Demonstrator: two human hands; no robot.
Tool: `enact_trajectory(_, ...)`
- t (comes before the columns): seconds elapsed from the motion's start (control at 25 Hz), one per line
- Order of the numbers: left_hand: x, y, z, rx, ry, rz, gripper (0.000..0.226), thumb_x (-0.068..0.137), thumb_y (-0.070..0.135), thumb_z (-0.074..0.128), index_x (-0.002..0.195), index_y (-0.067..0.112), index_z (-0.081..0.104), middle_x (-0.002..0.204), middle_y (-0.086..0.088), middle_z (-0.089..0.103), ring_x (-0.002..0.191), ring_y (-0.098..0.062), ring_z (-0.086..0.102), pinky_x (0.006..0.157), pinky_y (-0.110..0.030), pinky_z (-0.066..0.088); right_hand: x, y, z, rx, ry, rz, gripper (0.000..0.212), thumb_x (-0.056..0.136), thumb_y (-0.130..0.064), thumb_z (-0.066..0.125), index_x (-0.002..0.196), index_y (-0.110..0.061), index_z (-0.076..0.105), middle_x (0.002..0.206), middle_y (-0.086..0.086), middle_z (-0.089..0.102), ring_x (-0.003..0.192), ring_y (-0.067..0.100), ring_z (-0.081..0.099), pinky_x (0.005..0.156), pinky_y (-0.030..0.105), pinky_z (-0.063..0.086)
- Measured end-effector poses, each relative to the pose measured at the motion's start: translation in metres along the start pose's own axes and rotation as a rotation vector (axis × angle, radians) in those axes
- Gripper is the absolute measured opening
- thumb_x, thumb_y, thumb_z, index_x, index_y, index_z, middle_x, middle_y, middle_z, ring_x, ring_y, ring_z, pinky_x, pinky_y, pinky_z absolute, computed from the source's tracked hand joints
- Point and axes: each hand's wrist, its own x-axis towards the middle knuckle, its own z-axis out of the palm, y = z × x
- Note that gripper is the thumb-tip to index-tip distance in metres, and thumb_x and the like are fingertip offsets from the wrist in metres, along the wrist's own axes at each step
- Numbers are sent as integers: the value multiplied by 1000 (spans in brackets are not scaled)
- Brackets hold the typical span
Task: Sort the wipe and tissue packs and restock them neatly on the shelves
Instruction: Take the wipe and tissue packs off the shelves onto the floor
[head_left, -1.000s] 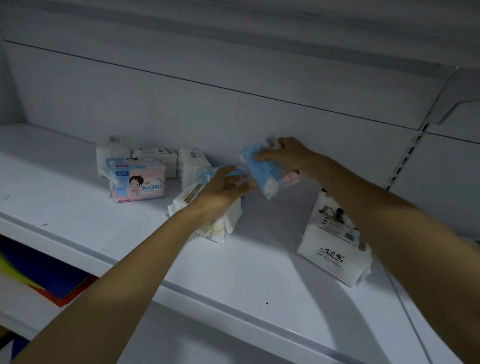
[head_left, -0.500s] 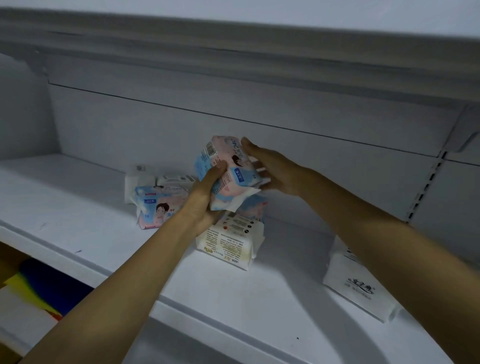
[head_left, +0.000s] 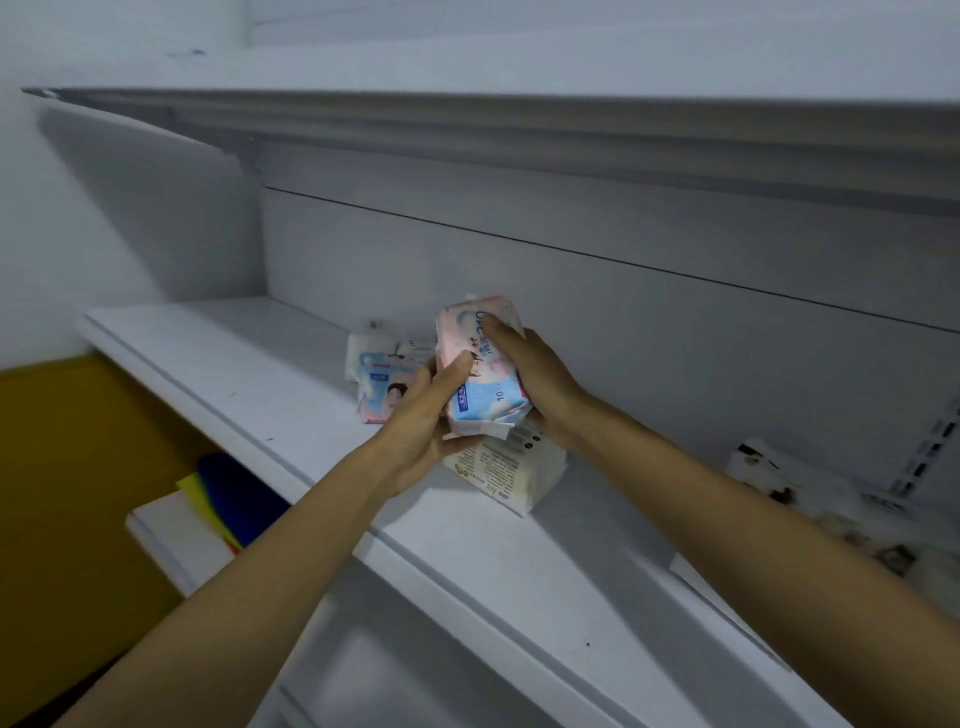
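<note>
Both forearms reach in over the front lip of the shelf (head_left: 249, 384). We log the left hand (head_left: 415, 428) cupped under and against the near-left side of the pink-and-blue pack (head_left: 483, 387), thumb laid up its face. The right hand (head_left: 537, 387) clamps the far-right side, fingers (head_left: 497, 332) curled over the upper edge. Both hands are grasping this one pack.

The pack is off the shelf, held between the palms, long axis standing near upright and tipped a little left. Directly below it lies a white printed pack (head_left: 511, 473), flat on the shelf; whether the two touch we cannot tell.

Farther back and to the left sits the matching pack (head_left: 382, 387), face toward us, with small white packs (head_left: 370, 338) behind it near the back panel.

Our reading: the held pack belongs by its twin, so the move goes left and slightly away. The left hand is nearer that spot. The pack probably needs turning to match its twin before it goes down.
</note>
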Motion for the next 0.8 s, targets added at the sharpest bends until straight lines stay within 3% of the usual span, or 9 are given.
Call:
enact_trajectory(0.08, -22, 4, 1, 34, 64, 5, 71, 76, 51, 68, 136, 22, 45, 122, -8, 66, 109, -27, 65, 80, -38, 57, -11, 1, 16, 49, -45, 31, 72, 69, -63, 63, 124, -16, 55, 107, 9, 71, 89, 27, 72, 85, 46, 57)
enact_trajectory(0.2, -68, 7, -8, 90, 219, 16, 48, 91, 42, 56, 134, 24, 47, 120, -4, 67, 105, -23, 67, 86, -41, 55, -29, 4, 44, 93, -180, 33, 60, 80, -57, 62, 123, -15, 56, 107, 8, 72, 91, 27, 72, 86, 48, 56)
enact_trajectory(0.28, -107, 8, -17, 80, 331, 31, 42, 94, 42, 52, 132, 25, 48, 117, -2, 69, 105, -22, 67, 93, -45, 53, -45, 6, 75, 93, -273, 50, 64, 77, -59, 63, 123, -15, 54, 108, 7, 71, 91, 26, 72, 86, 47, 56)
enact_trajectory(0.36, -151, 8, -34, 55, 450, 48, 48, 92, 48, 53, 133, 24, 48, 120, -1, 67, 108, -22, 66, 94, -44, 52, -65, 4, 115, 81, -334, 37, 60, 81, -55, 63, 123, -14, 51, 110, 7, 70, 89, 23, 71, 84, 43, 58)
enact_trajectory(0.48, -217, 6, -59, 63, 617, 17, 77, 72, 66, 67, 135, 27, 45, 126, 1, 63, 112, -19, 63, 89, -37, 52, -95, 5, 179, 184, -361, 70, 47, 90, -45, 60, 122, -13, 49, 110, 9, 69, 86, 21, 71, 70, 32, 60)
enact_trajectory(0.6, -268, -1, -87, 71, 765, 13, 67, 77, 57, 67, 132, 23, 49, 121, -1, 66, 107, -18, 64, 92, -39, 50, -122, 22, 237, 265, -490, 147, 42, 92, -42, 58, 121, -11, 56, 106, 12, 71, 86, 24, 72, 62, 28, 59)
enact_trajectory(0.68, -293, -7, -109, 48, 870, 10, 57, 82, 45, 68, 131, 19, 52, 119, -5, 68, 103, -20, 65, 94, -41, 49, -131, 44, 268, 253, -573, 183, 39, 94, -40, 57, 120, -11, 60, 107, 11, 71, 91, 24, 71, 64, 27, 59)
enact_trajectory(0.8, -323, -22, -151, -15, 988, -7, 79, 64, 44, 79, 132, 14, 50, 119, -10, 67, 108, -27, 65, 99, -48, 48, -134, 84, 313, 207, -693, 277, 44, 92, -44, 57, 123, -13, 60, 111, 10, 70, 96, 26, 70, 82, 40, 58)
